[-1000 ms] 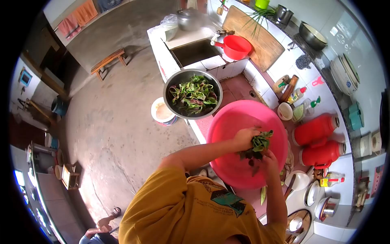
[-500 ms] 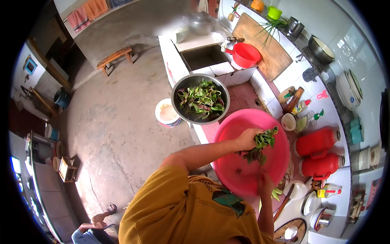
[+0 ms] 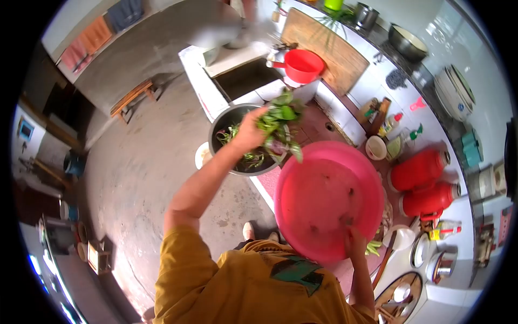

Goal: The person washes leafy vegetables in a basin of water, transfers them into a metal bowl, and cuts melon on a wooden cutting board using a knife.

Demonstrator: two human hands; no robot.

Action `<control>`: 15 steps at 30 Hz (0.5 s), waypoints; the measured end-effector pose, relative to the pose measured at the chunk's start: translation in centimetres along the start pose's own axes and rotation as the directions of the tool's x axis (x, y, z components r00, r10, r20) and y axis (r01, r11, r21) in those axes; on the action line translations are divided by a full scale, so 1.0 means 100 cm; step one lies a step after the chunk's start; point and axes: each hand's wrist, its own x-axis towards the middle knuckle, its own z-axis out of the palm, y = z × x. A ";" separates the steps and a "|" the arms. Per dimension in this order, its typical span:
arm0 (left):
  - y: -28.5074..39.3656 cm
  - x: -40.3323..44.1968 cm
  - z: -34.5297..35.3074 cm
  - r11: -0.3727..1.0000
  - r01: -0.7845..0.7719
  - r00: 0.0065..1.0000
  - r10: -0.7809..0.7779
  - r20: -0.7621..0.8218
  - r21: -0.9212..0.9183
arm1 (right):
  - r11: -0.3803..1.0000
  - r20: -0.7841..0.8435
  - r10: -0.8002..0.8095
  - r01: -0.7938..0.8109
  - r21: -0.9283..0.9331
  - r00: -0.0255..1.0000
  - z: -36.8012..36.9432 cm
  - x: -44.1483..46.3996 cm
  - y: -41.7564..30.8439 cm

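Greens [image 3: 280, 120] moved left, counter [image 3: 267, 179] (tiled), grey floor [image 3: 156, 156]

One wide, round-edged view comes from a camera worn on the person's head, facing forward and steeply down towards a pink basin [image 3: 284, 200]. On the near side of the basin, the wearer's mustard shirt [image 3: 232, 286] looms close to the lens. The view reaches across the floor [image 3: 135, 178] left of the basin, the tiled wall [image 3: 431, 135] to its right, and the sink [image 3: 243, 81] beyond it.
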 end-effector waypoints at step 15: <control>-0.084 -0.026 -0.048 0.125 0.079 0.754 -0.656 0.022 0.989 | 0.968 0.242 0.246 -0.227 -0.103 0.939 -0.022 0.065 -0.011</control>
